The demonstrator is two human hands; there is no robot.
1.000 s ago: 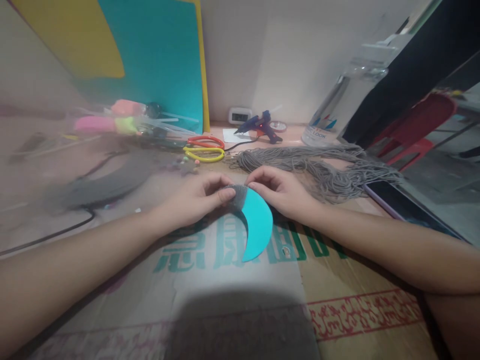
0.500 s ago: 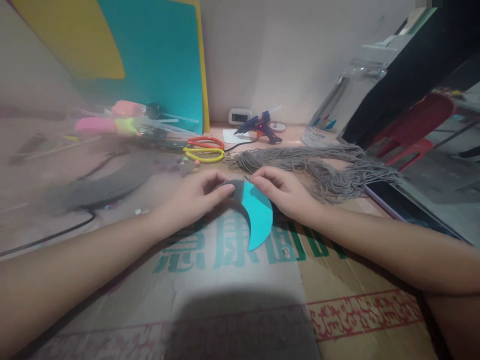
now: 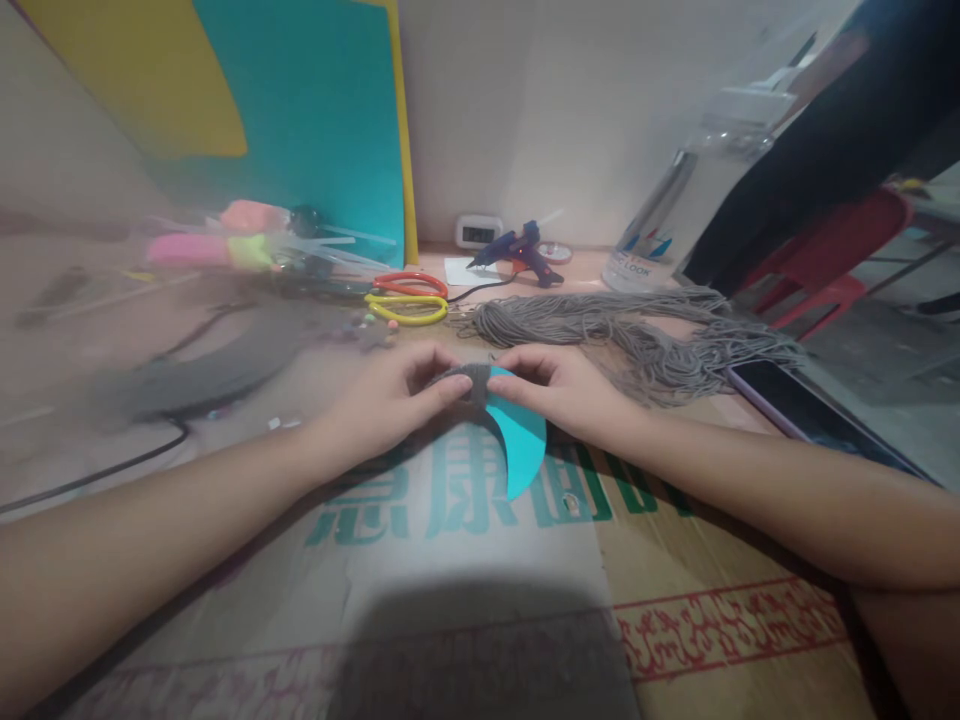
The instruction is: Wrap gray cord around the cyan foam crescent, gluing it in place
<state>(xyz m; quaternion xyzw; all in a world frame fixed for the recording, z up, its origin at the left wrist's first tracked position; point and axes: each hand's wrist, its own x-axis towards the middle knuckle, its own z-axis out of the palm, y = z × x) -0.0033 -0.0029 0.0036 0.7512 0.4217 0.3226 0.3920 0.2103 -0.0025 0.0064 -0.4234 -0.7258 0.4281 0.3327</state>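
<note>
Left-hand grip (image 3: 390, 395) pinched closed on the grey-wrapped part of the teal crescent (image 3: 525, 435); right-hand grip (image 3: 574, 385) also pinched closed on it, thumb at the edge of the wrapping; fingertips behind it hidden; crescent is on the near side of the scissors (image 3: 409, 298), a bit right; grey cord bundle (image 3: 532, 320) just right of scissors; glue gun (image 3: 519, 250) behind and right of scissors; phone (image 3: 814, 412) well right of scissors.

The pinkish table (image 3: 589, 268) bears a printed cardboard sheet (image 3: 675, 545), grey cord (image 3: 540, 320), a clear bottle (image 3: 675, 210) and a phone (image 3: 814, 408).
</note>
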